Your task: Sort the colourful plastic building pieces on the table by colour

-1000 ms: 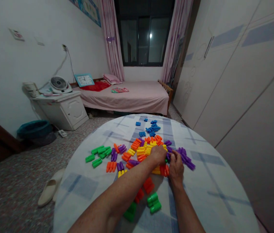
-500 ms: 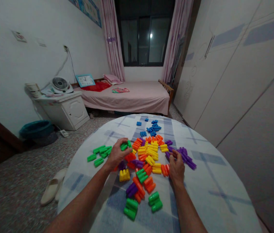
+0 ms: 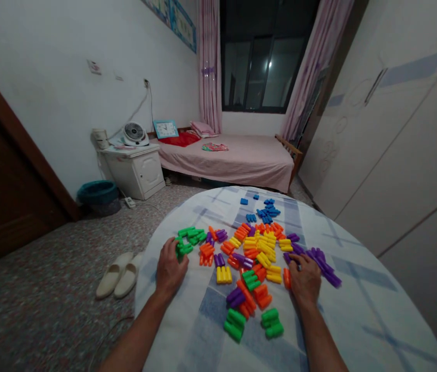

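Observation:
My left hand (image 3: 171,267) is at the left of the table, its fingers curled round a green plastic toy block (image 3: 183,249) beside several other green blocks (image 3: 195,235). My right hand (image 3: 306,279) is low over the right side, thumb and forefinger bent together at a purple block (image 3: 289,258). Part of an orange block (image 3: 287,279) shows beside that hand. More purple blocks (image 3: 323,264) lie just beyond its knuckles. Between the hands is a mixed heap of yellow blocks (image 3: 265,243), orange blocks (image 3: 262,296) and a few purple and green ones.
Blue blocks (image 3: 268,212) lie grouped at the far side of the round, cloth-covered table (image 3: 358,310). A bed (image 3: 242,155) stands beyond it, a wardrobe (image 3: 389,170) to the right. Slippers (image 3: 115,276) and a bin (image 3: 98,194) are on the floor at left.
My left hand has moved left from the mixed heap to the green group, carrying green. My right hand stays near the purple blocks. The view has turned left.

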The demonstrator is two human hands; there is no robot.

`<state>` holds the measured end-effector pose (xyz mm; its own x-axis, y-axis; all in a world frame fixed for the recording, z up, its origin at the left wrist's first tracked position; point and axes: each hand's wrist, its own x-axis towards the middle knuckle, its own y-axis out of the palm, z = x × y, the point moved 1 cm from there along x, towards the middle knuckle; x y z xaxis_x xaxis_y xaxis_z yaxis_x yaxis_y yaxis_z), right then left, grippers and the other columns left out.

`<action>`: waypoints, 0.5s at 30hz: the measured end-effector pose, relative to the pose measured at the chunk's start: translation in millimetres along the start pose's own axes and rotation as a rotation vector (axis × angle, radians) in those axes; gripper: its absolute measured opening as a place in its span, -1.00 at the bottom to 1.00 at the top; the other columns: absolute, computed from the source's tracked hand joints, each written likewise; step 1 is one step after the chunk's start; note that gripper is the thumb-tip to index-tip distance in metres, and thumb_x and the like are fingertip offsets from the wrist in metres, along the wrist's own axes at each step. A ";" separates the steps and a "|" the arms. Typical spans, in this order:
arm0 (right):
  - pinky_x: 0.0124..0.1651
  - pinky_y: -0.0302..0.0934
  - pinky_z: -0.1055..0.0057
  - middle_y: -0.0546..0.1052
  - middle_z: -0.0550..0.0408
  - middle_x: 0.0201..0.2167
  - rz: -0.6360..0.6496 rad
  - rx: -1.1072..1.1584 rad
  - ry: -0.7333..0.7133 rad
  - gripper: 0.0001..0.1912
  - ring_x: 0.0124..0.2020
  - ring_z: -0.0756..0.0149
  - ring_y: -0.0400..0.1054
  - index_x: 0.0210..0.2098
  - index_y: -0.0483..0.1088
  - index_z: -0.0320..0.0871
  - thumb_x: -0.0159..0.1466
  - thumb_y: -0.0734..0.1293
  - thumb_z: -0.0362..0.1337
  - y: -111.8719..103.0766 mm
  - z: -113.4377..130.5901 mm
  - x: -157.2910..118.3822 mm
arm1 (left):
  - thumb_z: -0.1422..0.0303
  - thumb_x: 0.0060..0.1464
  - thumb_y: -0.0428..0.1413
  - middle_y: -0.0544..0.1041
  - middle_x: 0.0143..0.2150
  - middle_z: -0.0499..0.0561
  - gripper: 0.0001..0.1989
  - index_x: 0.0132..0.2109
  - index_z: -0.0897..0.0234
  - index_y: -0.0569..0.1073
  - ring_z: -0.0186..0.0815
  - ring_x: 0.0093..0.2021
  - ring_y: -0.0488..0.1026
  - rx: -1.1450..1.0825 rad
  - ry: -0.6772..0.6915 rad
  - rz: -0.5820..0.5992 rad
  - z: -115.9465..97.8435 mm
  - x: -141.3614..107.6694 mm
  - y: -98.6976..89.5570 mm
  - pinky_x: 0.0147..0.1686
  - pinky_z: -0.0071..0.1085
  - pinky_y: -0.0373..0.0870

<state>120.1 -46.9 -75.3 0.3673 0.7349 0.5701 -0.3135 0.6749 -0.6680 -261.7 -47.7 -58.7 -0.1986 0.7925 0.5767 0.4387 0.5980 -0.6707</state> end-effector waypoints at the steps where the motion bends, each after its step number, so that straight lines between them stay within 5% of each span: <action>1: -0.02 0.11 0.10 0.39 -0.15 -0.13 -0.005 -0.037 0.041 -0.64 -0.03 0.04 0.19 -0.26 0.47 -0.17 0.16 0.11 -0.18 -1.2 0.8 -1.4 | 0.44 -0.02 0.03 0.28 0.11 0.14 -0.58 0.05 0.26 0.26 -0.09 0.13 0.26 0.010 -0.005 0.011 0.9 -0.2 1.4 0.12 -0.13 0.26; 5: -0.03 0.11 0.05 0.36 -0.19 -0.05 -0.105 -0.073 0.189 -0.62 0.02 -0.03 0.15 -0.17 0.45 -0.19 0.14 0.13 -0.23 -10.0 4.9 -4.1 | 0.48 -0.02 0.00 0.28 0.12 0.16 -0.51 0.11 0.28 0.21 -0.10 0.13 0.24 0.042 0.012 0.038 -1.3 2.3 -0.4 0.12 -0.12 0.24; 8: 0.06 0.07 0.08 0.36 -0.17 -0.04 -0.179 0.033 0.133 -0.62 0.03 0.04 0.17 -0.15 0.43 -0.23 0.16 0.10 -0.25 -17.3 8.7 -3.4 | 0.48 0.00 0.00 0.27 0.14 0.15 -0.51 0.13 0.24 0.22 -0.07 0.15 0.21 0.065 0.032 -0.024 -5.8 2.5 -5.4 0.13 -0.07 0.19; 11: 0.04 0.12 0.20 0.43 -0.09 -0.15 0.000 0.142 0.005 -0.65 -0.06 0.16 0.25 -0.21 0.42 -0.20 0.19 0.09 -0.22 -18.8 14.3 -4.6 | 0.48 0.04 -0.02 0.36 0.06 0.13 -0.60 0.07 0.24 0.30 -0.10 0.09 0.27 0.024 0.165 -0.030 -12.7 0.2 -8.2 0.10 -0.08 0.21; 15: -0.02 0.14 0.23 0.47 -0.04 -0.24 0.129 0.148 -0.020 -0.72 -0.13 0.18 0.28 -0.32 0.43 -0.15 0.18 0.13 -0.19 -19.2 21.3 -7.8 | 0.46 0.11 -0.08 0.41 -0.03 0.12 -0.68 0.00 0.25 0.37 -0.18 0.01 0.34 -0.073 0.422 0.184 -22.7 -1.8 -5.3 0.04 -0.20 0.30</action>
<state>104.6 -64.2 -56.7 0.2987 0.8159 0.4951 -0.4827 0.5767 -0.6591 -243.7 -55.0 -45.6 0.2555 0.7576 0.6006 0.4966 0.4302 -0.7539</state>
